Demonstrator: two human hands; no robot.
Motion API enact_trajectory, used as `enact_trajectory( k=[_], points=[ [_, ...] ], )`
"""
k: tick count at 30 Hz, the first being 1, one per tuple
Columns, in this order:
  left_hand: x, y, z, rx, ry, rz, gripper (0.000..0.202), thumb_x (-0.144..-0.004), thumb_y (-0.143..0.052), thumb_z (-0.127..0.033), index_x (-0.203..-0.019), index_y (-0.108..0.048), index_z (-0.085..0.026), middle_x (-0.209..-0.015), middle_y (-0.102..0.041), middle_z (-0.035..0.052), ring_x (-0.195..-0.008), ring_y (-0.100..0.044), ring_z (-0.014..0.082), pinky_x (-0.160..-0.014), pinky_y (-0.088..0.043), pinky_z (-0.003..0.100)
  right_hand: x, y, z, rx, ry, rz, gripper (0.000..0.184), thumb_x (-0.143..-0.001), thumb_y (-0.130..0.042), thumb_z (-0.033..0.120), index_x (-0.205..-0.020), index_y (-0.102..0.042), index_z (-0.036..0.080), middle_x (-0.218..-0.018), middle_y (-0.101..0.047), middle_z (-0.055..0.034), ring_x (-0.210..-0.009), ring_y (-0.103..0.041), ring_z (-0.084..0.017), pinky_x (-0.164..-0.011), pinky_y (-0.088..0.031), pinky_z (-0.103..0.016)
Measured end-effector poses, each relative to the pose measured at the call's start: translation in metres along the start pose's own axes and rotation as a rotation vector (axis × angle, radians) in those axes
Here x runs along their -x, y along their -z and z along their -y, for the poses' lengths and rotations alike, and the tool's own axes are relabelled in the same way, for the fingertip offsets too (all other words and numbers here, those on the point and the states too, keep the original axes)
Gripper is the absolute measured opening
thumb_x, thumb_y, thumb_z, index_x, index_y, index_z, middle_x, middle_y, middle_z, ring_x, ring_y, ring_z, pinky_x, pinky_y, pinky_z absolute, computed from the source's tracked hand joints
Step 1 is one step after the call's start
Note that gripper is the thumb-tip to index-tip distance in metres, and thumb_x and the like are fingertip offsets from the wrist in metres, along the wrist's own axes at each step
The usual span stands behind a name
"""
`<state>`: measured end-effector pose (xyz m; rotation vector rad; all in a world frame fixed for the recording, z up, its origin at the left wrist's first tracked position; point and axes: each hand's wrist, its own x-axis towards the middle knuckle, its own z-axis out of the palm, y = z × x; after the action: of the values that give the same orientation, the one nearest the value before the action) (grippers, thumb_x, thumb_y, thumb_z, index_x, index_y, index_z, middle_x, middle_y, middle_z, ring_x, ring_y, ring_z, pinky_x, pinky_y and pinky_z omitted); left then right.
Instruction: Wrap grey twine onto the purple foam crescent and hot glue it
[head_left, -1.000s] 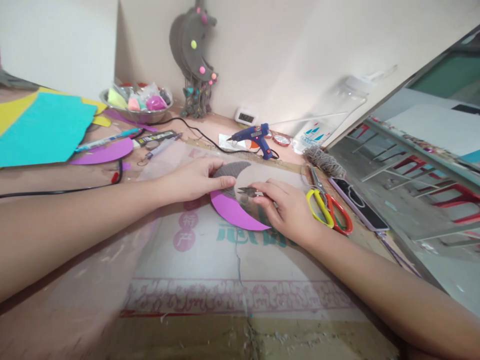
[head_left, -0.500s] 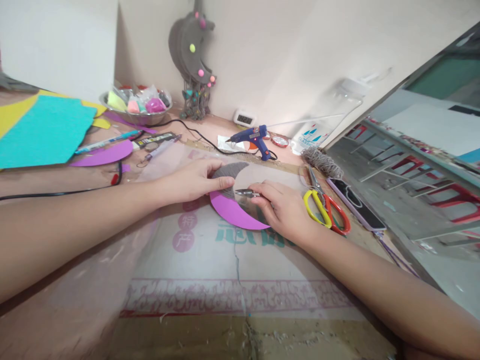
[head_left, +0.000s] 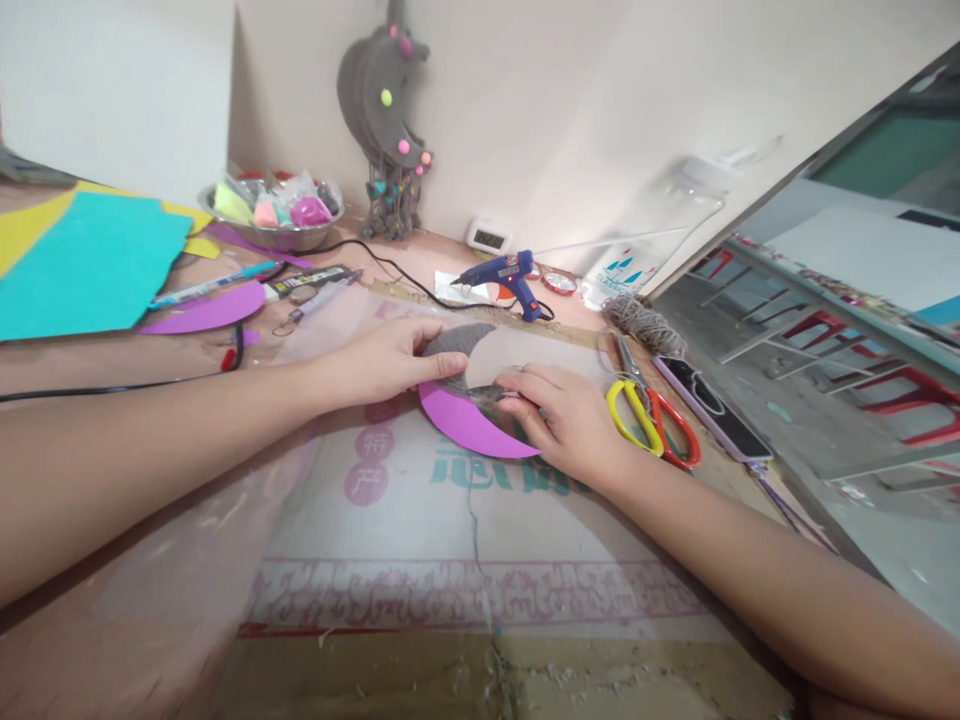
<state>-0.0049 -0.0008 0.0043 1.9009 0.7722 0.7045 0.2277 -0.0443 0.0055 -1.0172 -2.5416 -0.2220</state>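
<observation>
Crescent (head_left: 476,428): low over the printed sheet (head_left: 360,545), at mid-view between the two hands; gray upper part, purple lower part.
Left-hand fingers: closed on the gray part, thumb (head_left: 450,364) lying flat across its face, other fingers bent at the far edge and partly hidden.
Right-hand fingers: pinched together around a small dark tool (head_left: 489,393), index finger above, thumb below; most of the tool is hidden by the grip. Cannot tell whether its tip touches the crescent.
Gray part: finely ribbed, like wound yarn; upper tip points up and right, inner curve faces right.
Purple part: smooth and flat, forming the lower outer curve; pointed end reaches just beneath the right hand. Cannot tell whether gray and purple are joined or stacked.
Left hand (head_left: 401,358): comes in from the left, back of hand up, forearm slanting down toward the lower left.
Right hand (head_left: 574,420): comes in from the lower right, knuckles up, wrist low over the sheet, forearm slanting to the lower right corner.
Beside right hand: scissors (head_left: 655,405), yellow and orange handles, lying near the wrist; phone (head_left: 705,402) beyond them.
Behind hands: blue glue gun (head_left: 504,270) on the table.
</observation>
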Motion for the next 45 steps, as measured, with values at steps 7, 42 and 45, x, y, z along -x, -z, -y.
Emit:
enact_trajectory(
  k=[7,42,45],
  points=[
    [0.000,0.000,0.001,0.005,0.016,0.001,0.042,-0.085,-0.054,-0.044,-0.117,-0.060,-0.019,-0.114,-0.067,0.0049,-0.102,-0.061,0.0214,-0.088,-0.046,0.033,0.001,-0.002,-0.003,0.007,-0.012,0.014,0.028,-0.094,-0.043,0.033,-0.100,-0.064,0.015,-0.081,-0.066,-0.0066,-0.073,-0.057,-0.017,-0.067,-0.042,-0.028],
    [0.002,-0.004,-0.002,-0.090,-0.027,-0.009,0.031,-0.085,-0.052,-0.044,-0.088,-0.063,-0.015,-0.073,-0.057,-0.0019,-0.066,-0.049,0.0106,-0.060,-0.037,0.022,-0.019,-0.006,0.017,-0.844,-0.533,0.100,0.005,-0.076,-0.056,0.020,-0.076,-0.059,0.016,-0.064,-0.050,0.0042,-0.058,-0.044,-0.008,-0.056,-0.035,-0.021],
    [0.002,-0.004,0.001,-0.123,0.011,0.021,0.033,-0.084,-0.053,-0.046,-0.089,-0.064,-0.015,-0.075,-0.059,-0.0011,-0.068,-0.051,0.0117,-0.062,-0.038,0.023,-0.018,-0.006,0.017,-0.847,-0.561,0.076,0.005,-0.076,-0.057,0.020,-0.076,-0.060,0.016,-0.063,-0.049,0.0044,-0.055,-0.042,-0.008,-0.054,-0.033,-0.021]
  ],
)
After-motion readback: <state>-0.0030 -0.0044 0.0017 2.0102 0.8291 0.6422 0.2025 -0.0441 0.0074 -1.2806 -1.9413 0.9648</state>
